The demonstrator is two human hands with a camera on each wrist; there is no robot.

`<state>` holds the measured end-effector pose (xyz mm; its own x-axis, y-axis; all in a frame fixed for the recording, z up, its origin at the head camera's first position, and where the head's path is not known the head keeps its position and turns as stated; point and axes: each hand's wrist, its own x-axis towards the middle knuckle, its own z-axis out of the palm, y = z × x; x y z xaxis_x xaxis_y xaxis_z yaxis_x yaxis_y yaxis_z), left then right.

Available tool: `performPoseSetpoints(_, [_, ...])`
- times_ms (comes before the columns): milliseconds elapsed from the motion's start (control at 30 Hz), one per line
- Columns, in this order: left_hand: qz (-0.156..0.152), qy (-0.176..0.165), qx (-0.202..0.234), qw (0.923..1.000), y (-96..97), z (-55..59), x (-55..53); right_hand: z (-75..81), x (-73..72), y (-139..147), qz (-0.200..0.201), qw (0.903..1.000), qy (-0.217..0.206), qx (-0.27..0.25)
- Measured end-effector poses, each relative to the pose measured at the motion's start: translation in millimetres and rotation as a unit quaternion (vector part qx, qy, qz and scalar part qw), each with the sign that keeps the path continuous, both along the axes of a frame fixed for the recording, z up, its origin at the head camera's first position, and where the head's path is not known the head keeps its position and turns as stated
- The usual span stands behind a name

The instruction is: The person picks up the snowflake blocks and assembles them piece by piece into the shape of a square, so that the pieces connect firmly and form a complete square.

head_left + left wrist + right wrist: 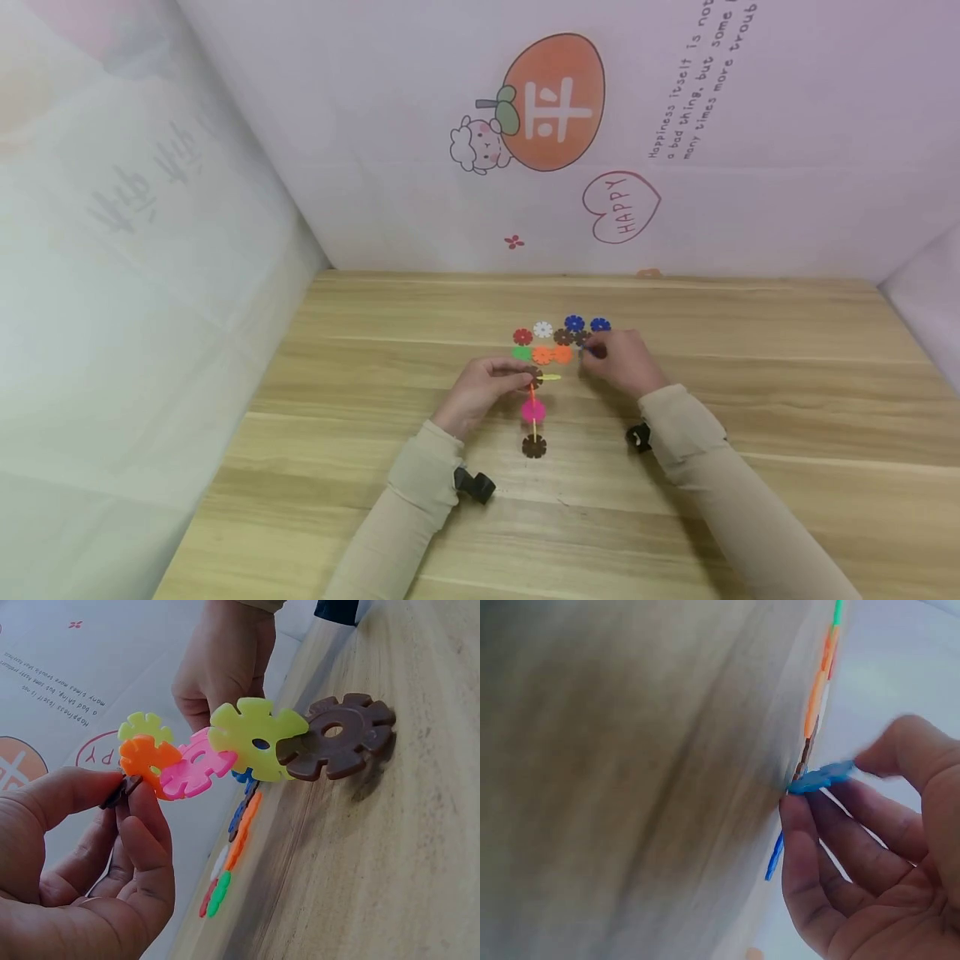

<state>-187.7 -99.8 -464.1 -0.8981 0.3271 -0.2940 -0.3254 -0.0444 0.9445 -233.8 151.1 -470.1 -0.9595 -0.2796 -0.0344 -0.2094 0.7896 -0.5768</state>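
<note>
My left hand (480, 390) pinches a dark brown snowflake disc (124, 791) between thumb and fingertips. That disc ends a chain of slotted snowflake discs joined edge to edge: orange (148, 759), with a yellow one (139, 726) beside it, then pink (196, 763), another yellow (247, 735) and a brown disc (337, 735) at the near end. To the right, my right hand (621, 360) is low over the table, holding a blue snowflake disc (823, 778) by its edges, tilted between thumb and fingers. In the head view its fingers mostly hide this piece.
Beyond the hands, loose discs lie flat on the wooden table (360, 333): red (522, 337), white (543, 329), green (521, 353), two orange (552, 355), two brown (563, 337) and two dark blue (574, 322). A printed cloth (405, 183) hangs behind the table.
</note>
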Motion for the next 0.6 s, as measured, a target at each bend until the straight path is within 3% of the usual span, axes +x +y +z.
performPoseSetpoints(167, [0.001,0.000,-0.003,1.0000,-0.2,-0.2,-0.8,-1.9,7.5,9.3,0.001,0.9987,0.005,-0.051])
performPoseSetpoints(367, [-0.004,-0.001,0.000,1.0000,-0.2,-0.3,-0.2,-3.2,20.0,18.0,-0.024,0.9914,-0.077,-0.103])
performPoseSetpoints(467, [-0.008,0.000,-0.005,1.0000,-0.5,0.1,0.9,-4.7,25.6,21.1,-0.045,0.9801,-0.122,-0.151])
performPoseSetpoints(600, [-0.011,-0.005,-0.014,0.9998,-0.7,-0.1,1.0,-6.2,33.7,22.8,-0.069,0.9570,-0.164,-0.229])
